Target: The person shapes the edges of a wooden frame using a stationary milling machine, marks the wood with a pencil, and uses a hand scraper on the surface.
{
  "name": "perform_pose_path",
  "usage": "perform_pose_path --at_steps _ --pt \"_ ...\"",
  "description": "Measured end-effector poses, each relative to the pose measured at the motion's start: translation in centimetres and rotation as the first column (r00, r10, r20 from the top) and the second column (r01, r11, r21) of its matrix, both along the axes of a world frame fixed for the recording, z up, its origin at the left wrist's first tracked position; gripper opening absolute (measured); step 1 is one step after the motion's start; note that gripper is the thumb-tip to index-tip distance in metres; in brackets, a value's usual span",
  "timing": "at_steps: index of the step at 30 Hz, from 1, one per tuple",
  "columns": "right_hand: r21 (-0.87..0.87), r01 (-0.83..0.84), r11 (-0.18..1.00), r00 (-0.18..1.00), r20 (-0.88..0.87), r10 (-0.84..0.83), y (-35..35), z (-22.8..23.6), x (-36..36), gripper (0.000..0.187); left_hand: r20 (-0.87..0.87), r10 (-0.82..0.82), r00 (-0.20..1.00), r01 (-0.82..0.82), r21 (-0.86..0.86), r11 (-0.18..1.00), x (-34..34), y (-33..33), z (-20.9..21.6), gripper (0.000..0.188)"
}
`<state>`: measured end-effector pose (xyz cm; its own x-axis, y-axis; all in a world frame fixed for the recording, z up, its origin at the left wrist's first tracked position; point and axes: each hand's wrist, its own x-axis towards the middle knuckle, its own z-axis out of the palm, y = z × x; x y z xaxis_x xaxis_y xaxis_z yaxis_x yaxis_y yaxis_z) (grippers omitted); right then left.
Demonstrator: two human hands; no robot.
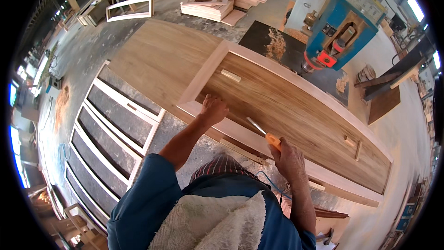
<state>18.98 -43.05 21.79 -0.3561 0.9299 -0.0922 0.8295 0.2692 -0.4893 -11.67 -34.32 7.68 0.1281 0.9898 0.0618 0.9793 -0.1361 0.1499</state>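
A pale wooden frame (pixel 203 76) lies on a brown wood-grain board (pixel 166 51), with the board's surface showing inside it. My right hand (pixel 290 161) is closed around the orange handle of a chisel (pixel 273 140). Its metal blade points up and left over the board, near the frame's near rail. My left hand (pixel 213 109) is at the frame's near left corner, fingers curled down; what they hold, if anything, is hidden. Inside the frame, a small wood block (pixel 231 75) lies at the far left, and another block (pixel 349 140) sits toward the right beside a short stick (pixel 358 150).
Beyond the frame stands a blue machine (pixel 347 23) with a red part and a dark table (pixel 256 41) strewn with shavings. Slatted white frames (pixel 111 125) lean at the left. A stack of pale frames (pixel 208 9) rests on the floor at the back.
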Motion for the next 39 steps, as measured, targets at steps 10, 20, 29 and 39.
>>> perform_pose_path --at_steps 10,20,29,39 --pt "-0.207 -0.162 0.965 0.971 -0.206 0.119 -1.5 0.6 0.1 0.041 0.730 0.131 0.671 -0.059 -0.124 0.991 -0.9 -1.1 0.4 0.022" --pt "0.055 0.425 0.904 0.905 -0.023 -0.424 -1.4 -4.1 5.1 0.030 0.740 0.448 -0.502 0.354 -0.297 0.887 6.0 -2.6 3.5 0.025" --pt "0.024 0.465 0.885 0.885 -0.010 -0.465 2.0 -0.8 5.8 0.033 0.831 0.078 0.551 0.381 -0.333 0.862 9.6 -3.2 3.4 0.032" --pt "0.003 0.638 0.770 0.768 0.072 -0.637 5.0 -2.6 12.1 0.037 0.710 -0.026 0.704 0.334 -0.298 0.894 7.4 -6.3 2.4 0.028"
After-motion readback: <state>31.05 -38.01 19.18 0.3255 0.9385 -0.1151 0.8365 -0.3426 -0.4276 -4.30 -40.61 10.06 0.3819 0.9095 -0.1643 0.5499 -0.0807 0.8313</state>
